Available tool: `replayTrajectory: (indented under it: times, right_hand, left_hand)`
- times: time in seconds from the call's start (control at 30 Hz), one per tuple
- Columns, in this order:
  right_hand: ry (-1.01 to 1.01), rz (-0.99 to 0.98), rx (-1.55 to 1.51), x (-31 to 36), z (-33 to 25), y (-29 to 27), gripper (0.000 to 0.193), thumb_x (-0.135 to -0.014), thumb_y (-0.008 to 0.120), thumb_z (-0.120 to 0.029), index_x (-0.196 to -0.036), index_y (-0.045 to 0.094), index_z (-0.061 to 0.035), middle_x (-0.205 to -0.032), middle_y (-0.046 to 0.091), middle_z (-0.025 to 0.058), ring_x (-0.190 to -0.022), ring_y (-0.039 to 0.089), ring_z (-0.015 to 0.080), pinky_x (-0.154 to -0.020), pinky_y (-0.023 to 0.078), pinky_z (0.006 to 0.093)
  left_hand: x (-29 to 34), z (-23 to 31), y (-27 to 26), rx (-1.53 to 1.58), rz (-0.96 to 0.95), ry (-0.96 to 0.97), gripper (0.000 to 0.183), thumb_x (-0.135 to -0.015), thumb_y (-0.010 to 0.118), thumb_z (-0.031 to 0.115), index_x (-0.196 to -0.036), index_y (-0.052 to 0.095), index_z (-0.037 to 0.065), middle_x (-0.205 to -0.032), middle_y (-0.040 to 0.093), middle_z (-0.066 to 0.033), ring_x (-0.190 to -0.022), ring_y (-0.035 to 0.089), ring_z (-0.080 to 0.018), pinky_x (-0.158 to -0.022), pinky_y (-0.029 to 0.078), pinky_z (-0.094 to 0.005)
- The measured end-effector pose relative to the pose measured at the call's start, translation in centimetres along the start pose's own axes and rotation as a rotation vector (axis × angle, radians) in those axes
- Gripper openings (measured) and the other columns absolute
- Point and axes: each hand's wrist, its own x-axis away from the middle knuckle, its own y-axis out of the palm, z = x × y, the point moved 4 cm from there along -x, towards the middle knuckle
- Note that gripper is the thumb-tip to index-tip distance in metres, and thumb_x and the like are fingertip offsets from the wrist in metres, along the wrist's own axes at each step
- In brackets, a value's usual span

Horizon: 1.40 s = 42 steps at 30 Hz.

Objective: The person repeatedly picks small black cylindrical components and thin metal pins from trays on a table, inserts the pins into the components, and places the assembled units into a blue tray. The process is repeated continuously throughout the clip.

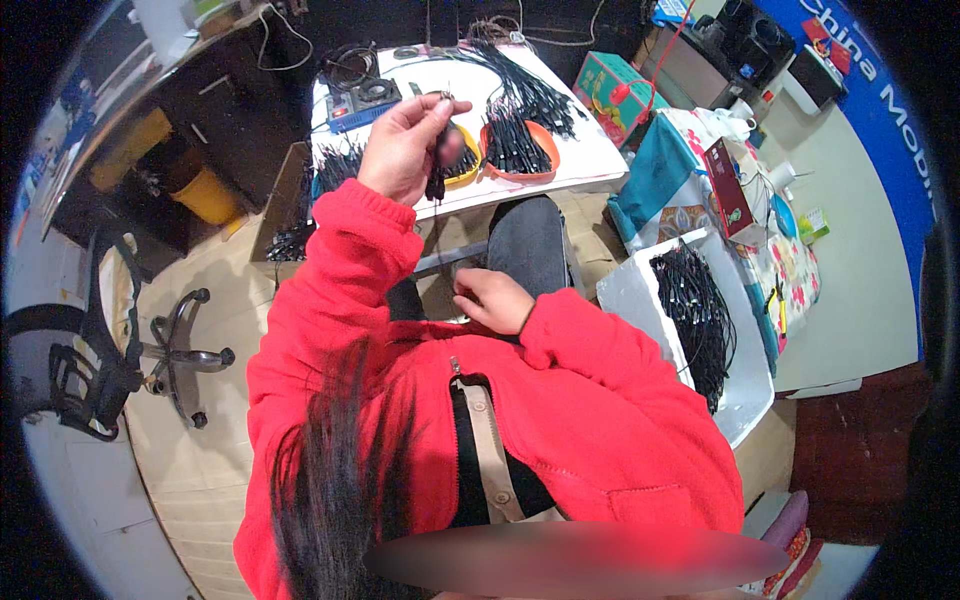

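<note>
My left hand [405, 148] is raised over the near edge of the white table, thumb and fingers pinched on a black cable [437, 188]. Part of this cable hangs below the hand toward my lap, and a thin end stands up at the fingertips. Lower down, my right hand [494, 299] is in front of my body with its fingers curled in, close to the hanging cable; what they hold, if anything, is hidden. Just beyond the left hand are a yellow bowl [466, 172] and an orange bowl [545, 150], both with black cable pieces in them.
A blue device with round dials [350, 115] stands on the white table [590, 160], with more black cables [535, 95] behind. At right, a white foam box [745, 385] holds many black cables. A green carton [610, 90] stands behind it; an office chair [185, 355] is at left.
</note>
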Motion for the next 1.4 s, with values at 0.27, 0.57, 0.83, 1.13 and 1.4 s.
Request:
replayTrajectory:
  times: [0.27, 0.57, 0.83, 1.13, 1.4]
  right_hand:
    - [-0.122, -0.196, 0.019, 0.6, 2.6, 4.4, 0.020, -0.081, 0.061, -0.019, -0.089, 0.053, -0.0024, -0.083, 0.060, 0.0195, -0.081, 0.059, 0.0400, -0.069, 0.047, 0.0459]
    - [-0.070, -0.334, -0.107, 1.6, 2.0, 4.4, 0.019, -0.080, 0.058, -0.018, -0.088, 0.051, -0.0018, -0.078, 0.058, 0.0217, -0.076, 0.060, 0.0394, -0.065, 0.047, 0.0426]
    - [-0.071, -0.317, 0.000, 1.7, 2.3, 4.3, 0.019, -0.078, 0.059, -0.018, -0.088, 0.055, -0.0021, -0.082, 0.061, 0.0214, -0.080, 0.061, 0.0392, -0.069, 0.048, 0.0449]
    - [-0.115, -0.356, 0.195, 1.5, 0.0, 3.8, 0.022, -0.081, 0.053, -0.023, -0.091, 0.058, -0.0045, -0.086, 0.063, 0.0227, -0.086, 0.062, 0.0395, -0.073, 0.049, 0.0470]
    - [-0.160, -0.469, 0.349, 0.8, 2.8, 6.1, 0.024, -0.084, 0.047, -0.023, -0.102, 0.056, -0.0094, -0.090, 0.065, 0.0194, -0.088, 0.063, 0.0381, -0.074, 0.049, 0.0477]
  left_hand:
    - [8.2, 3.0, 2.6, -0.142, 0.012, 0.322, 0.014, -0.094, 0.052, 0.010, -0.095, 0.060, -0.001, -0.085, 0.067, -0.0116, -0.062, 0.058, -0.0092, -0.056, 0.045, -0.0201]
    - [12.6, -2.7, 1.2, -0.184, -0.036, 0.193, 0.013, -0.095, 0.047, 0.009, -0.100, 0.055, 0.000, -0.083, 0.066, -0.0129, -0.059, 0.063, -0.0152, -0.054, 0.049, -0.0231]
    - [14.2, -7.1, 0.7, -0.284, 0.026, 0.159, 0.012, -0.093, 0.049, 0.006, -0.097, 0.058, -0.001, -0.074, 0.064, -0.0071, -0.045, 0.048, -0.0051, -0.041, 0.036, -0.0198]
    - [5.7, -9.3, -5.9, -0.255, 0.174, -0.323, 0.013, -0.092, 0.053, 0.010, -0.098, 0.059, 0.001, -0.088, 0.063, -0.0042, -0.073, 0.061, -0.0125, -0.063, 0.048, -0.0234]
    - [4.9, 0.1, 1.7, -0.240, -0.139, 0.140, 0.010, -0.092, 0.051, 0.008, -0.092, 0.057, 0.000, -0.089, 0.068, -0.0106, -0.059, 0.055, -0.0075, -0.056, 0.045, -0.0207]
